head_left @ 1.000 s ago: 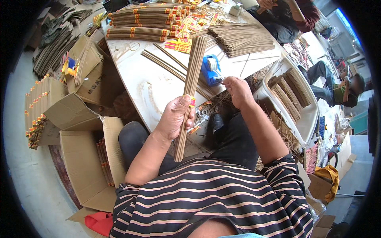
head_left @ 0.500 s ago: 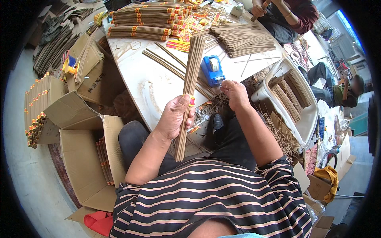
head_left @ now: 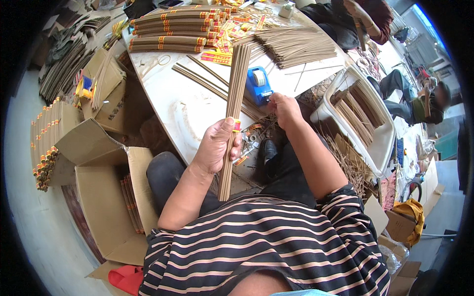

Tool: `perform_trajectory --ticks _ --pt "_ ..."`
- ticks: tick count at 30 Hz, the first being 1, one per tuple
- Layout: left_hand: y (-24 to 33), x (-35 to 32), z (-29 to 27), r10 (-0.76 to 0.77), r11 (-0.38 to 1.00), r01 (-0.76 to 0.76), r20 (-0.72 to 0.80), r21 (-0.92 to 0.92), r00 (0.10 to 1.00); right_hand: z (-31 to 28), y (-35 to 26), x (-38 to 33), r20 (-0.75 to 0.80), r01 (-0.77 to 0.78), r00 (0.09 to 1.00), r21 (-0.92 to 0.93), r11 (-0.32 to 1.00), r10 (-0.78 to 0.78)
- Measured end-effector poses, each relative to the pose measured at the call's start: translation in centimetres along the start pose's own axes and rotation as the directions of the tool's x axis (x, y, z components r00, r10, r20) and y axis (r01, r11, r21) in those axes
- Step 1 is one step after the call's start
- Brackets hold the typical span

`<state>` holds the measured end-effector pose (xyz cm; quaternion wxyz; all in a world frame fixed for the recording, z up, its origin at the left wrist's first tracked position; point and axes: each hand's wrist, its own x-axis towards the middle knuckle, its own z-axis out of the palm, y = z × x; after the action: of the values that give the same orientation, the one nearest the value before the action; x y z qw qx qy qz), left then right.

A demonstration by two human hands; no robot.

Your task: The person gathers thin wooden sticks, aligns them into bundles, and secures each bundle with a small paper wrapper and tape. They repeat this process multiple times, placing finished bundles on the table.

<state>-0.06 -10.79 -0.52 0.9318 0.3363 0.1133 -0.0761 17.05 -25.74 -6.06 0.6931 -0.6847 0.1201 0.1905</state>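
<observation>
My left hand (head_left: 222,143) is closed around a bundle of thin brown incense sticks (head_left: 238,79), held upright and slightly tilted over my lap. A red and yellow paper band (head_left: 237,126) wraps the bundle at my fingers. Beyond it, on the table corner, stands a blue tape dispenser (head_left: 259,86) with a roll of clear tape. My right hand (head_left: 286,111) has its thumb and forefinger pinched at the dispenser's front cutting edge. Whatever is between those fingertips is too small to make out.
Banded bundles (head_left: 170,42) are stacked on the white table (head_left: 163,93), near loose incense sticks (head_left: 296,47) and paper bands (head_left: 217,58). A white bin (head_left: 377,165) of sticks stands right, an open cardboard box (head_left: 101,207) left. Another person's hand (head_left: 356,9) is at the far right.
My right hand has shifted slightly left, close against the dispenser's front. My left hand keeps the bundle in nearly the same place. The view has shifted a little, and the other person's hands have moved.
</observation>
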Motion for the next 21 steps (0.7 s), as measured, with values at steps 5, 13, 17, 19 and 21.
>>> perform_trajectory --ticks 5,13,17,19,21 --pt "0.1 -1.0 0.0 0.026 1.0 -0.026 0.008 -0.01 1.0 0.0 -0.8 -1.3 0.107 -0.099 0.992 0.282 0.954 0.071" --pt "1.4 -3.7 1.9 0.054 0.996 -0.053 -0.015 0.07 0.998 -2.1 -6.4 -10.7 0.744 0.098 0.647 0.137 0.986 -0.168" --pt "1.1 -5.1 2.6 0.077 0.981 -0.061 -0.082 0.186 0.994 -1.2 -8.5 -14.4 0.902 0.174 0.422 0.015 0.985 -0.088" --pt "1.0 -5.6 2.9 0.116 0.962 -0.088 -0.095 0.259 0.989 -0.6 -8.8 -15.0 0.92 0.27 0.374 0.013 0.963 -0.117" --pt "1.4 -6.3 3.7 0.123 0.943 -0.077 -0.125 0.323 0.985 -0.4 -8.8 -15.1 0.933 0.379 0.344 -0.031 0.925 -0.109"
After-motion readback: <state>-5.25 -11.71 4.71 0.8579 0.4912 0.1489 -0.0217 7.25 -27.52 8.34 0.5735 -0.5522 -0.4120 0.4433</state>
